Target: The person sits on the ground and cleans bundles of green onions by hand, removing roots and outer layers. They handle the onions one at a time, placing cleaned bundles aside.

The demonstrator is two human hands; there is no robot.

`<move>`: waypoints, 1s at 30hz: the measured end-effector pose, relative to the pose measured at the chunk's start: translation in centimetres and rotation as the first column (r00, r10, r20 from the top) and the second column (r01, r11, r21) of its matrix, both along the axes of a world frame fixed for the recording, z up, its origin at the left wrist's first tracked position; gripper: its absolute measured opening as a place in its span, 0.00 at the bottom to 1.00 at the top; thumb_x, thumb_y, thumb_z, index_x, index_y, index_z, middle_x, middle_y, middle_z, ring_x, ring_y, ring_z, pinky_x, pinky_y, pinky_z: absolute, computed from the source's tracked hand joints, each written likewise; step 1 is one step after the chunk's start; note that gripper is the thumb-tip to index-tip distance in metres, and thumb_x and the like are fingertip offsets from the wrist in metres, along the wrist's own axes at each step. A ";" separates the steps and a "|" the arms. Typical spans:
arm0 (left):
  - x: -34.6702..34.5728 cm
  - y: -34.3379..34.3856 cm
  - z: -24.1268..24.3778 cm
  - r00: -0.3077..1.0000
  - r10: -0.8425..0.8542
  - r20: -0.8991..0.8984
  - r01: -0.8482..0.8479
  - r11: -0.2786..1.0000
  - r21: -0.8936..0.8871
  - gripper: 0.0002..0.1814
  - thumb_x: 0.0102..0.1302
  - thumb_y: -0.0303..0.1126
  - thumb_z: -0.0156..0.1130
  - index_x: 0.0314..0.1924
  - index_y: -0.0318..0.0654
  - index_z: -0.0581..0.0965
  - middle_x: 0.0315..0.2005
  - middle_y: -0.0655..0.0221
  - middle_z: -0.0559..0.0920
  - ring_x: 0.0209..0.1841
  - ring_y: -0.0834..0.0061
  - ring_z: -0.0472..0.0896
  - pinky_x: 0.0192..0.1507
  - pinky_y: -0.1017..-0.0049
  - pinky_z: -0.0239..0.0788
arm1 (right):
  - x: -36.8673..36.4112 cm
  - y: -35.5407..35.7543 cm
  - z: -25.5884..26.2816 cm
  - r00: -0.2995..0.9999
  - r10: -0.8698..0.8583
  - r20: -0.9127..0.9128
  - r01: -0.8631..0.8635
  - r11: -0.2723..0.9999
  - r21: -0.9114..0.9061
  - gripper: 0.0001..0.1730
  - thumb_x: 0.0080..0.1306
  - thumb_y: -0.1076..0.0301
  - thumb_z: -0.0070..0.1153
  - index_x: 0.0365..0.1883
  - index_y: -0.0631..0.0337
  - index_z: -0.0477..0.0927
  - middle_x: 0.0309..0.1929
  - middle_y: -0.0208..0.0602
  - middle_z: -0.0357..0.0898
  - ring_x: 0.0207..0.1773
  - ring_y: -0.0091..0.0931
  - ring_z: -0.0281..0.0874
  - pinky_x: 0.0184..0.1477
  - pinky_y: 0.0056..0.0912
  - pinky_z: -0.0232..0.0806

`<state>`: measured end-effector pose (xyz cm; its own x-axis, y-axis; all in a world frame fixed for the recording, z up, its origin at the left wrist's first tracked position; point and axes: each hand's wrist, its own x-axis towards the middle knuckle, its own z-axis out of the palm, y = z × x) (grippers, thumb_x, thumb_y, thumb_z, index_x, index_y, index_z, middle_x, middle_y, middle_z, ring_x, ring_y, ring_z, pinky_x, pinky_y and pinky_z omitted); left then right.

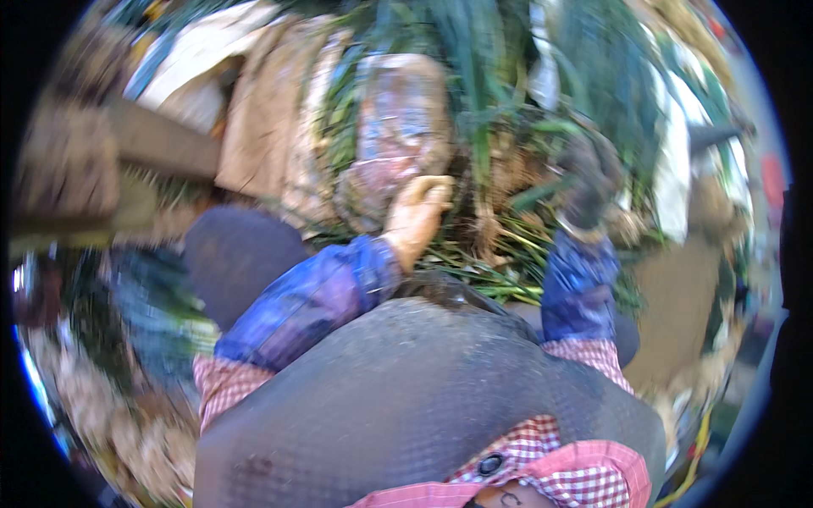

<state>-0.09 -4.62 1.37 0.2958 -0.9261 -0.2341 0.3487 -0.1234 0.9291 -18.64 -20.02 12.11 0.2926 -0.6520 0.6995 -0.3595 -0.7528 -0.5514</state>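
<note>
My left hand (420,213), in a tan glove, is curled beside the plastic-covered block (403,120) in front of me. Blur hides whether its fingers hold anything. On the other side, my right hand (587,181) wears a dark glove and is among long-leaved green vegetables that look like leeks (473,70); its grip is too blurred to make out. Between both hands, pale stringy roots (486,232) hang from the stalks. Loose green trimmings (508,270) lie below them, close to my dark apron (394,381).
Cardboard (263,114) stands left of the block, with a wooden beam (165,140) beyond it. More leafy stalks (591,76) are heaped at the back right, by a white sheet (671,171). Another green pile (165,311) lies by my left knee (244,260).
</note>
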 end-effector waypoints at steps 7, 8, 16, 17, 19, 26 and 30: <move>-0.3 -1.5 1.3 0.764 0.434 0.477 -0.514 0.856 0.045 0.23 0.70 0.41 0.56 0.56 0.30 0.75 0.55 0.52 0.78 0.57 0.55 0.76 0.63 0.62 0.64 | -0.1 4.3 3.1 0.992 0.129 0.009 -0.126 0.950 0.287 0.13 0.64 0.67 0.56 0.40 0.70 0.80 0.41 0.49 0.79 0.38 0.36 0.79 0.41 0.37 0.74; 0.0 -1.8 1.5 0.258 0.583 0.770 -0.809 0.566 -0.157 0.23 0.71 0.42 0.55 0.56 0.31 0.76 0.55 0.53 0.78 0.57 0.56 0.76 0.63 0.63 0.66 | -0.4 5.2 2.9 0.975 0.213 -0.058 -0.172 0.896 0.410 0.14 0.63 0.67 0.56 0.41 0.70 0.80 0.42 0.49 0.79 0.38 0.36 0.78 0.41 0.38 0.73; 5.3 -0.7 -0.4 0.892 0.450 0.038 -0.451 0.893 -0.002 0.23 0.73 0.32 0.54 0.65 0.37 0.65 0.53 0.67 0.74 0.53 0.76 0.72 0.56 0.74 0.66 | -6.6 8.3 -7.2 0.042 0.802 -0.595 0.182 0.580 0.794 0.28 0.62 0.49 0.55 0.58 0.52 0.77 0.51 0.48 0.80 0.50 0.42 0.79 0.51 0.45 0.71; 5.2 -0.5 -0.4 0.894 0.447 -0.034 -0.449 0.891 -0.073 0.22 0.72 0.30 0.54 0.65 0.37 0.66 0.55 0.67 0.74 0.54 0.76 0.72 0.57 0.74 0.65 | -6.5 7.5 -8.1 0.158 0.697 -0.699 0.164 0.680 0.715 0.30 0.63 0.48 0.53 0.60 0.52 0.76 0.53 0.48 0.80 0.51 0.41 0.79 0.52 0.44 0.71; 4.2 0.3 0.1 0.909 0.381 0.172 -0.394 0.918 0.048 0.18 0.71 0.28 0.55 0.60 0.37 0.72 0.53 0.68 0.76 0.54 0.76 0.72 0.60 0.75 0.62 | -4.6 5.6 -9.0 0.415 0.445 -0.794 0.371 0.714 0.594 0.32 0.66 0.44 0.49 0.62 0.54 0.73 0.56 0.48 0.78 0.54 0.41 0.78 0.54 0.44 0.70; 2.5 1.2 1.3 0.991 0.123 -0.046 -0.123 0.992 -0.004 0.16 0.69 0.26 0.56 0.56 0.33 0.76 0.49 0.69 0.80 0.53 0.79 0.74 0.58 0.77 0.63 | 4.0 3.7 -10.0 0.228 0.480 -0.847 0.609 0.608 0.509 0.34 0.68 0.40 0.46 0.57 0.60 0.77 0.55 0.46 0.77 0.58 0.39 0.75 0.62 0.43 0.64; 3.1 1.2 0.6 0.997 0.078 -0.017 -0.077 0.997 0.029 0.15 0.68 0.25 0.56 0.54 0.34 0.77 0.47 0.71 0.80 0.49 0.81 0.75 0.56 0.79 0.65 | 3.4 2.5 -10.4 0.644 0.411 -0.646 0.473 0.450 0.758 0.29 0.64 0.41 0.53 0.46 0.60 0.82 0.37 0.41 0.82 0.37 0.31 0.80 0.45 0.36 0.71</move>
